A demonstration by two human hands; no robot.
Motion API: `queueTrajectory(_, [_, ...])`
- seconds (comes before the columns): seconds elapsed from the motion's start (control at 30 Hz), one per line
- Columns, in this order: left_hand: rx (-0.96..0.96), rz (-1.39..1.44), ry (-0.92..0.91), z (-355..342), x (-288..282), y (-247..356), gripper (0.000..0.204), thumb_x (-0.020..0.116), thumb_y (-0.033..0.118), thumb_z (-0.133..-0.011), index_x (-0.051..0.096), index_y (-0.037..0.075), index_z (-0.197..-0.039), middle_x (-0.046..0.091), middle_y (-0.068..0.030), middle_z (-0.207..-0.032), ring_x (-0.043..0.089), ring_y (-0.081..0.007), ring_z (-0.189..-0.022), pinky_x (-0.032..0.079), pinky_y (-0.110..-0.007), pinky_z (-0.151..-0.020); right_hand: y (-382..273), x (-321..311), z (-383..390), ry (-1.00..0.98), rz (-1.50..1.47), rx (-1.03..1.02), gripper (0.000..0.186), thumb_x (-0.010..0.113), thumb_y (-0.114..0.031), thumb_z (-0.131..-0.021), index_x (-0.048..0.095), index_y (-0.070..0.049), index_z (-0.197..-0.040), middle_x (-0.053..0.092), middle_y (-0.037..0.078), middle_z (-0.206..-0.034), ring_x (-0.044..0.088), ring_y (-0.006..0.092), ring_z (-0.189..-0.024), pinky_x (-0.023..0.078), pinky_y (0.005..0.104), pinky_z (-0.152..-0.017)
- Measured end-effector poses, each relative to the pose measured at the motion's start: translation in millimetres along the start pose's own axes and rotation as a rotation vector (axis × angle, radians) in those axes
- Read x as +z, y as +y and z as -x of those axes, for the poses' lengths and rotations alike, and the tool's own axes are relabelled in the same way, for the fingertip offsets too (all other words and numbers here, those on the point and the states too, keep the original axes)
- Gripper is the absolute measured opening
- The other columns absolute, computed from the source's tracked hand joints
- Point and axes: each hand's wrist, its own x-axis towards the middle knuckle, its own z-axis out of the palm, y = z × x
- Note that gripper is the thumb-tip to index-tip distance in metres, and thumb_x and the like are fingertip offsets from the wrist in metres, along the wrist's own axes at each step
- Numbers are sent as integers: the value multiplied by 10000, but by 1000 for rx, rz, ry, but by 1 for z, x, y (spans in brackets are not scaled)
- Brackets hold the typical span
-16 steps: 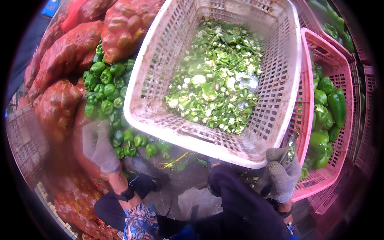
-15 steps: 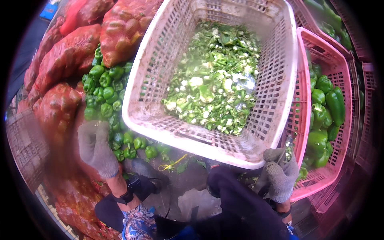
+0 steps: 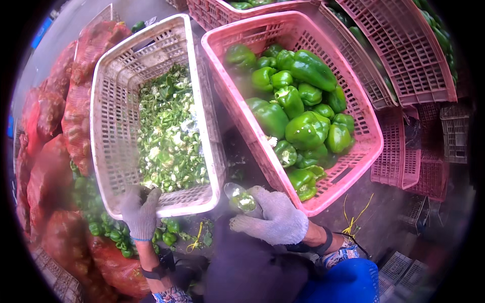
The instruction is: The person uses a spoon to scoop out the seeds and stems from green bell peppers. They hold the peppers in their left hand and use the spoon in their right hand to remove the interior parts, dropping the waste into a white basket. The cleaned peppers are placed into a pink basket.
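My left hand [image 3: 140, 214], in a grey knit glove, is closed over the near rim of a dirty white plastic crate [image 3: 204, 207]. Its fingertips are blurred. Chopped green pepper scraps [image 3: 169, 146] with pale cores and seeds cover the crate's floor. My right hand [image 3: 275, 217], also gloved, is closed around a small knife [image 3: 231, 189] with a shiny blade; the handle is hidden in the glove. Green and white pepper bits [image 3: 245, 202] cling by the blade. Just beyond this hand stands a pink crate [image 3: 280, 177] holding large green bell peppers [image 3: 306, 130].
Red mesh sacks [image 3: 48, 171] are heaped on the left, with loose green peppers [image 3: 108, 230] beside them. More pink crates [image 3: 399, 50] stand at the far right. Yellow ties [image 3: 353, 217] lie on the floor. A blue rounded thing [image 3: 343, 280] is at the lower right.
The view has swung right, bringing the pink crate toward the middle. My left hand has come from beside the loose peppers onto the white crate's rim. My right hand still holds the knife.
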Motion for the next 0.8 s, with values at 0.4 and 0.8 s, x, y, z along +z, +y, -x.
queueTrajectory(0.4, [58, -72, 48, -3, 0, -3, 237, 812, 163, -780, 653, -13, -766, 594, -81, -743, 545, -178, -652, 440, -322, -615, 16, -77, 39, 276, 12, 6, 430, 773, -284, -877, 656, 13, -1166, 691, 123, -771, 676, 193, -631, 519, 316, -574])
queueTrajectory(0.8, [-51, -32, 16, -2, 18, -9, 230, 813, 157, -794, 660, -15, -798, 613, -91, -759, 570, -185, -688, 462, -322, -647, 57, -90, -57, 206, 667, 117, 488, 520, -497, -998, 586, -67, -1218, 702, 281, -925, 678, 480, -875, 523, 546, -769])
